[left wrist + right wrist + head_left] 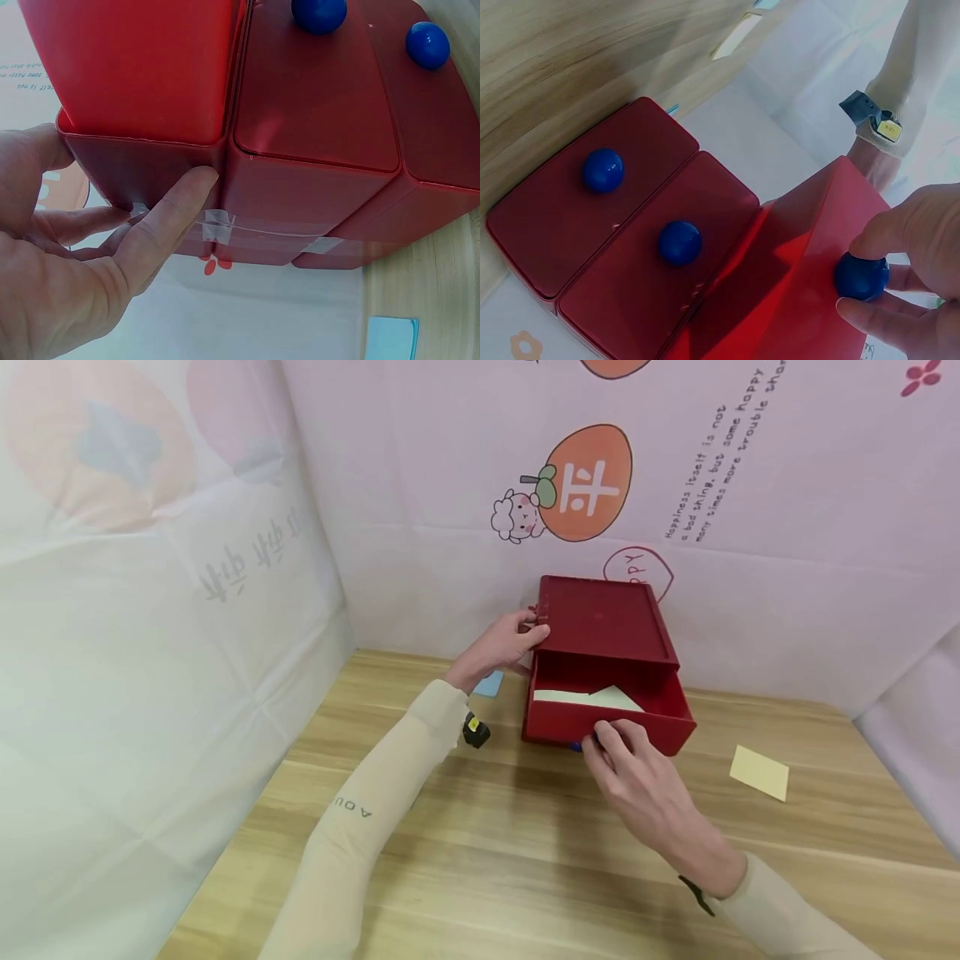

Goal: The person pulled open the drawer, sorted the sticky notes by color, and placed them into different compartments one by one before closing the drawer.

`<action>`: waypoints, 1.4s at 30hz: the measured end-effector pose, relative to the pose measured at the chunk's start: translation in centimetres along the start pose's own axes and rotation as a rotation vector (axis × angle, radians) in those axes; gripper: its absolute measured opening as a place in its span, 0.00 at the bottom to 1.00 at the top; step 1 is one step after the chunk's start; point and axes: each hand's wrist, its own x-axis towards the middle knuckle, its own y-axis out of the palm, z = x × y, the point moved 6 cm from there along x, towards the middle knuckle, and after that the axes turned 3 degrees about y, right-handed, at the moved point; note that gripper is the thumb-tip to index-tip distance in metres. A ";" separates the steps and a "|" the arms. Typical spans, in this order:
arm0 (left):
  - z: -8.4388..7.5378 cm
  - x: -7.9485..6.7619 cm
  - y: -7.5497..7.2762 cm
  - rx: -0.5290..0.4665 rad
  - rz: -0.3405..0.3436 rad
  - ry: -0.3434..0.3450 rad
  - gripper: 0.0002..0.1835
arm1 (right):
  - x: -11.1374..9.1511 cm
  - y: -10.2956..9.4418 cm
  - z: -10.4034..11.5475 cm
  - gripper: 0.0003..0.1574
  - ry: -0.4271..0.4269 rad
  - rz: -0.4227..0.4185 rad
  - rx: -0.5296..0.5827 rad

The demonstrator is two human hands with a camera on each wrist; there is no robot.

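A dark red three-drawer cabinet (603, 617) stands against the wall, its top drawer (551, 723) pulled out. Pale paper slips (615, 698) lie inside that drawer. My right hand (648, 781) pinches the round blue knob (860, 277) on the drawer front between thumb and fingers. At the cabinet's left upper edge is my left hand (506, 642), its thumb on the top and its fingers extended along the side wall, as the left wrist view (82, 270) also shows. The two lower drawers are closed, each bearing a blue knob (603, 170).
A yellow note (759, 772) lies on the wooden table (480, 860) right of the cabinet. Left of it is a light blue note pad (489, 683), partly behind the left arm. Cloth-covered walls (435, 485) enclose the table's back and sides. Clear tape (219, 225) crosses the cabinet's side.
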 end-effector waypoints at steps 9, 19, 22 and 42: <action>-0.2 -0.1 0.0 -0.028 -0.006 -0.020 0.35 | 0.2 0.2 -0.5 0.24 0.003 0.036 -0.004; -0.3 0.1 0.1 -0.028 0.002 -0.012 0.34 | 0.6 0.9 -1.8 0.15 0.034 0.089 -0.002; -0.3 0.0 0.1 -0.039 0.005 -0.012 0.33 | 0.7 1.2 -2.0 0.11 0.045 0.123 -0.006; -0.1 0.0 0.2 -0.056 0.007 -0.023 0.33 | 1.3 3.7 -3.7 0.21 0.073 0.167 0.013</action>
